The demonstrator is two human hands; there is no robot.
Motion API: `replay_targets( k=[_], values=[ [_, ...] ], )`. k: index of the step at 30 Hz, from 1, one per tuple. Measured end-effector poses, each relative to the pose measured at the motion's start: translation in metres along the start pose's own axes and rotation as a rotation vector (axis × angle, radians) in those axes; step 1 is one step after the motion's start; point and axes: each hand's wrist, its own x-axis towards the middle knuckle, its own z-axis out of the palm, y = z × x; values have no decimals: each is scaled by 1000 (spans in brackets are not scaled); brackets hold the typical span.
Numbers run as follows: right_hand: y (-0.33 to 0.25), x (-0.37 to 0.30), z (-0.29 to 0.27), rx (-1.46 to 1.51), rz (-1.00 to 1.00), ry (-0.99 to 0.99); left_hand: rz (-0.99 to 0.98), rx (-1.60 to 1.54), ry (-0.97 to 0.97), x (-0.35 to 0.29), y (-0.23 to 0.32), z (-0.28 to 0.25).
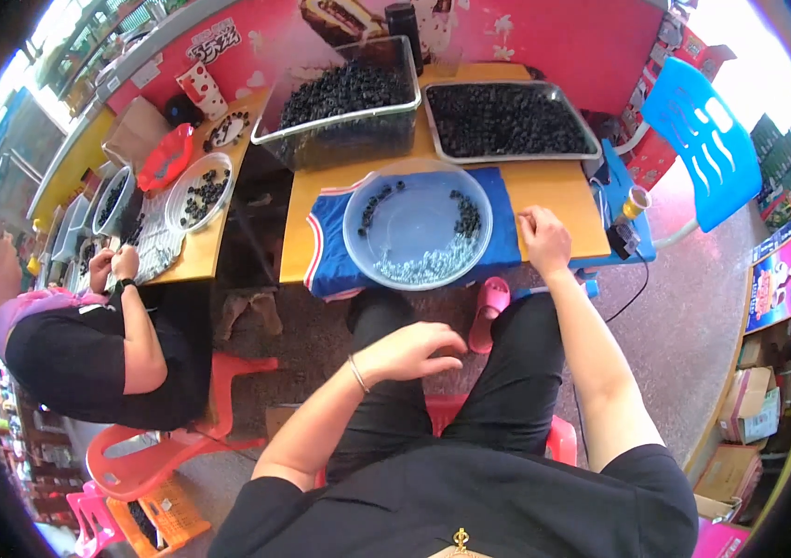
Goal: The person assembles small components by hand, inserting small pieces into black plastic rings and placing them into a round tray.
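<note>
A round translucent plastic basin [419, 228] rests on a blue cloth with red-and-white trim [328, 251]. Small black pieces [466, 216] lie along its left and right sides, and small clear or whitish pieces [425, 264] gather along its near side. My left hand [414, 351] hangs above my lap, short of the table, thumb apart from the fingers and nothing in it. On the table to the right of the cloth is my right hand [545, 239], its fingers curled together; whether something small is between them is hidden.
Behind the basin stand a deep clear bin [344, 139] and a shallow tray [512, 121], both full of black pieces. Further right are a small jar [636, 202] and a blue chair [703, 139]. A co-worker [88, 349] sits at the left table by a white bowl [198, 192].
</note>
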Motion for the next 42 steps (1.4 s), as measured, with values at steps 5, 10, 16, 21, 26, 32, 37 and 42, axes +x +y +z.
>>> replay_targets(
  k=[5, 10, 16, 21, 26, 32, 37, 42],
  values=[
    [8, 6, -3, 7, 29, 42, -40, 63, 250, 33, 40, -88],
    [-11, 50, -2, 565, 156, 74, -292, 636, 735, 43, -43, -160],
    [-128, 86, -7, 395, -479, -393, -397, 743, 552, 65, -104, -149],
    [-118, 87, 15, 162, -459, -416, -378, 784, 481, 77, -111, -145],
    [-99, 90, 32, 122, -403, -504, -527, 821, 390, 90, -115, -147],
    [-109, 86, 42, 148, -426, -595, -496, 703, 363, 93, -114, -150],
    [-101, 87, 42, 67, -401, -622, -415, 666, 412, 89, -116, -146],
    [-103, 92, 38, 18, -341, -640, -329, -28, 635, 85, -109, -153]
  ],
)
